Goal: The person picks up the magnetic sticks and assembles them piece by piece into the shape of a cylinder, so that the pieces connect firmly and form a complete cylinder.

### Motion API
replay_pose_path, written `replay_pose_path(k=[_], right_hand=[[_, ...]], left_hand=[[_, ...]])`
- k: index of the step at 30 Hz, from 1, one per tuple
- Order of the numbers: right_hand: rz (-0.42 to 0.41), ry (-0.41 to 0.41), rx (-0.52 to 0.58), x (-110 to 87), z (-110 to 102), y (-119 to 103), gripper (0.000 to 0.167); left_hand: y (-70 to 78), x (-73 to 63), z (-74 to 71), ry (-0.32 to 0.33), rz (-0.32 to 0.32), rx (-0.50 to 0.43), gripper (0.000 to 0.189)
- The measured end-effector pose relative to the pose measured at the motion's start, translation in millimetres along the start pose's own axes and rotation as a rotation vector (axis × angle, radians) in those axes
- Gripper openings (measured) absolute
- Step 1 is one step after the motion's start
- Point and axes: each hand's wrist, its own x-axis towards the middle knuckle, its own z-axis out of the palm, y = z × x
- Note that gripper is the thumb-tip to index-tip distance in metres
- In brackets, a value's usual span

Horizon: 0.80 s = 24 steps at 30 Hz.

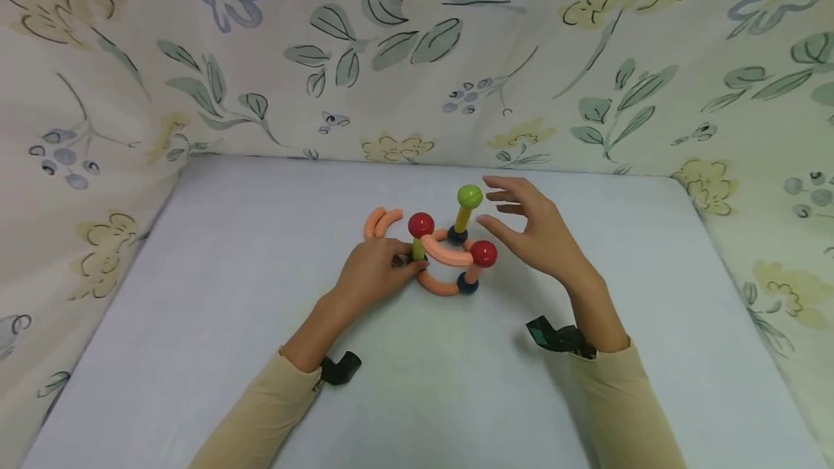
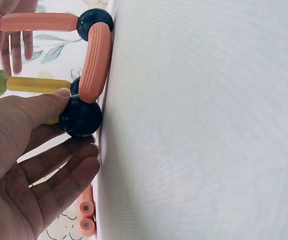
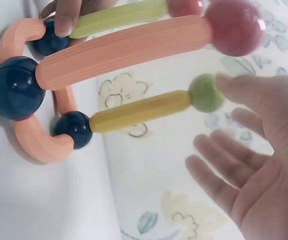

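Note:
A small frame of balls and sticks stands on the table. Its base is a ring of curved orange bars (image 1: 438,286) joined by dark blue balls (image 1: 468,283). Three sticks rise from it: a yellow one (image 1: 463,220) topped by a green ball (image 1: 470,196), and a lime one and an orange one, each under a red ball (image 1: 420,224). Another curved orange bar (image 1: 446,252) spans the two red balls. My left hand (image 1: 376,266) pinches the left dark blue ball (image 2: 80,117) at the base. Beside the green ball, my right hand (image 1: 537,230) is held with its fingers spread, gripping nothing.
Two loose curved orange bars (image 1: 381,223) lie side by side on the white table (image 1: 260,252), just beyond my left hand. Floral cloth (image 1: 391,56) hangs behind the table and at its sides. Dark straps (image 1: 562,337) sit at both wrists.

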Motion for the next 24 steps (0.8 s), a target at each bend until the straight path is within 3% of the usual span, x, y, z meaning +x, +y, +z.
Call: replay_pose_path(k=[4,8,16,24], right_hand=[[0.065,-0.022,-0.036,-19.9,-9,-3,0.050],[0.065,-0.070,-0.071,-40.8,-10,-4,0.041],[0.071,-0.273,0.004,-65.6,9,-3,0.030],[0.120,-0.179,-0.031,-68.2,44,4,0.027]], left_hand=[[-1.1,0.4,0.9,0.000,-0.013,0.005,0.022],[-2.1,2.6,1.2,0.008,-0.006,0.005,0.023],[-2.0,4.8,2.0,0.007,-0.002,-0.006,0.023],[-1.6,3.0,3.9,0.008,0.014,-0.024,0.020]])
